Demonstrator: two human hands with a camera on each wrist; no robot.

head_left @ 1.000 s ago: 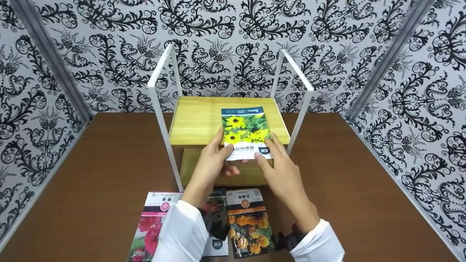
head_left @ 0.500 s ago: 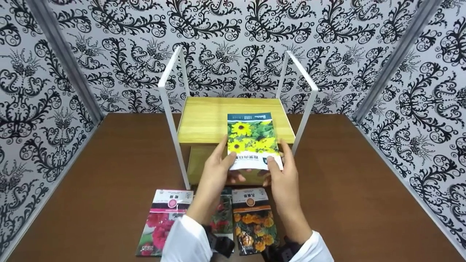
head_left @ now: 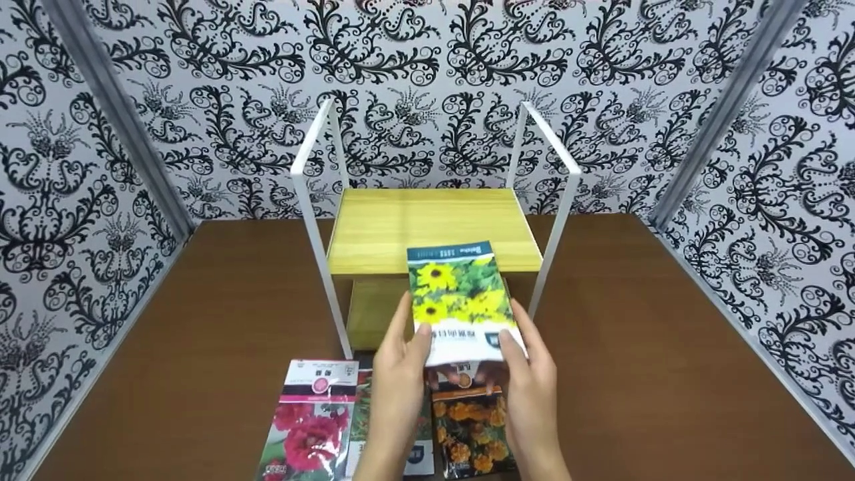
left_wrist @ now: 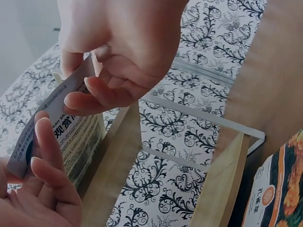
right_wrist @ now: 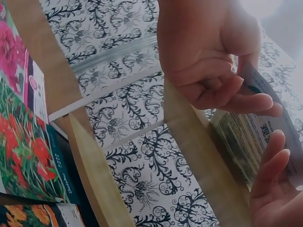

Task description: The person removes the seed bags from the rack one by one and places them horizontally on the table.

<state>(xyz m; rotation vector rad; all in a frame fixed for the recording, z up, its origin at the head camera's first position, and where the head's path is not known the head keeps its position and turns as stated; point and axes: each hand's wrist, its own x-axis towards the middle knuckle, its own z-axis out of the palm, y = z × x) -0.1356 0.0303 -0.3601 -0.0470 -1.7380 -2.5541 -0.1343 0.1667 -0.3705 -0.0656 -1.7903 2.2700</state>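
Observation:
A seed packet with yellow sunflowers (head_left: 457, 294) is held up in front of the shelf, tilted, picture side up. My left hand (head_left: 401, 374) pinches its near left edge, thumb on top and fingers beneath. On the near right edge my right hand (head_left: 534, 374) grips it the same way. From below, the left wrist view shows the printed back of the sunflower packet (left_wrist: 71, 132), bowed slightly between the left hand (left_wrist: 128, 47) and the right hand (left_wrist: 42, 189). The packet (right_wrist: 246, 137) also shows its back in the right wrist view.
A two-tier shelf has a wooden upper board (head_left: 434, 224), a lower board (head_left: 374, 314) and white metal side frames (head_left: 310, 234). Before it on the brown table (head_left: 641, 347) lie a pink-flower packet (head_left: 310, 427), a red-flower packet (right_wrist: 28, 142) and an orange-flower packet (head_left: 474, 434), partly behind the hands.
Both hands have drawn the sunflower packet back toward me, from over the upper board to its front edge. The right hand's grip has shifted lower on the packet's side.

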